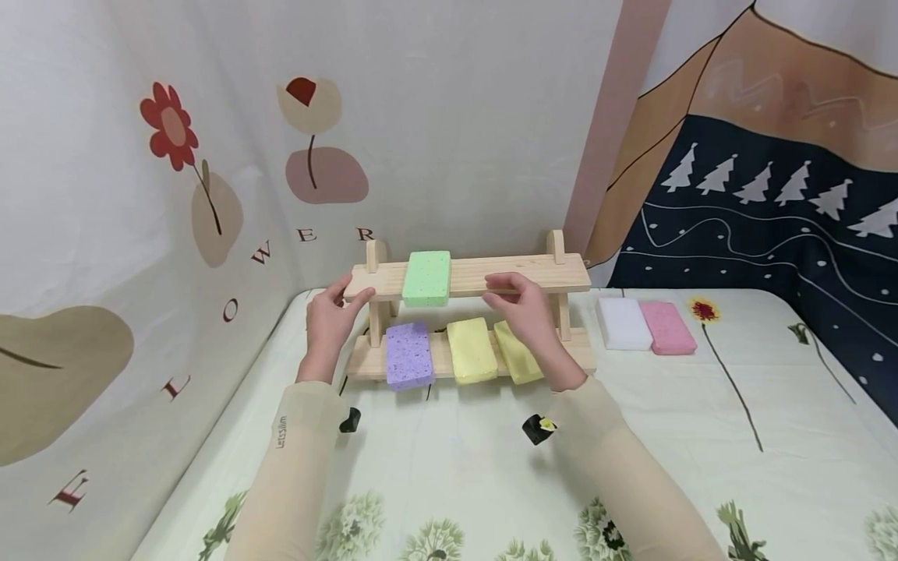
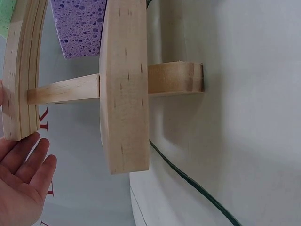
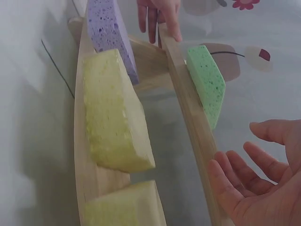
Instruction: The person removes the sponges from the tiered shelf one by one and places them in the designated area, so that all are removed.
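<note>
A two-tier wooden rack point(image 1: 466, 276) stands at the centre of the head view. My left hand point(image 1: 326, 327) holds the left end of its upper board between thumb and fingers. A green sponge point(image 1: 426, 278) lies on that board, slightly past its front edge. On the lower board are a purple sponge point(image 1: 410, 356), a yellow sponge point(image 1: 472, 351) and a second yellow sponge point(image 1: 514, 356), partly behind my right arm. My right hand point(image 3: 263, 181) is by the upper board's right part, fingers loosely bent and holding nothing.
Right of the rack, a white sponge point(image 1: 624, 324) and a pink sponge point(image 1: 668, 328) lie side by side on the flower-printed tablecloth point(image 1: 807, 436). A printed curtain point(image 1: 463, 125) hangs close behind the rack.
</note>
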Demonstrator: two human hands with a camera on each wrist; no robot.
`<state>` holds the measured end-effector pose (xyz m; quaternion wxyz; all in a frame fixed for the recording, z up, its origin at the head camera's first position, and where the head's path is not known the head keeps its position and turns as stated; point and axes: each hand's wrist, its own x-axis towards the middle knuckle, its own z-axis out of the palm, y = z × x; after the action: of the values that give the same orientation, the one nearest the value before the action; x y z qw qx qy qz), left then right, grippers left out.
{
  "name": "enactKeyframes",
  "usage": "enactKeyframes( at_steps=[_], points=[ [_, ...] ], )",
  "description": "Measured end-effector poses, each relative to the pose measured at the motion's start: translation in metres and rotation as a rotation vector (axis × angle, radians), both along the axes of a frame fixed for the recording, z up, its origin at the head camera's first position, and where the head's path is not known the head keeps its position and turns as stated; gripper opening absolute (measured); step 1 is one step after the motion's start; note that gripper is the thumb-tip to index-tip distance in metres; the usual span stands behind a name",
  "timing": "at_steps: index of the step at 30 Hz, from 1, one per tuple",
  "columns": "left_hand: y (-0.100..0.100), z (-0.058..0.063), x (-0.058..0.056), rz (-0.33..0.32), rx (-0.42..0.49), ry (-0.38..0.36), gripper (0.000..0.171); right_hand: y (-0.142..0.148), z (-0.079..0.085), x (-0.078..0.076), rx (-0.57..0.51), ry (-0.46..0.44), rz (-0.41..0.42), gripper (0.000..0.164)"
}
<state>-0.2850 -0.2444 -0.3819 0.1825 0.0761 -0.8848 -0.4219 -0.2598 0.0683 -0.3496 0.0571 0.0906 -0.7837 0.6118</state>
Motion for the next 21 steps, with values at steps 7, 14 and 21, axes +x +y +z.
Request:
enactKeyframes(
  at_steps=[7,14,21],
  points=[
    [-0.001,0.0,0.0,-0.006,-0.001,-0.005,0.075,-0.018,0.0,-0.001,-0.001,0.002,0.024,0.032],
    [-0.001,0.0,0.0,-0.008,-0.002,-0.005,0.075,-0.031,-0.001,-0.005,-0.019,0.007,0.034,0.033],
    [0.0,0.0,0.0,-0.005,0.008,-0.014,0.075,-0.04,-0.003,-0.007,-0.017,0.01,0.033,0.035]
  ],
)
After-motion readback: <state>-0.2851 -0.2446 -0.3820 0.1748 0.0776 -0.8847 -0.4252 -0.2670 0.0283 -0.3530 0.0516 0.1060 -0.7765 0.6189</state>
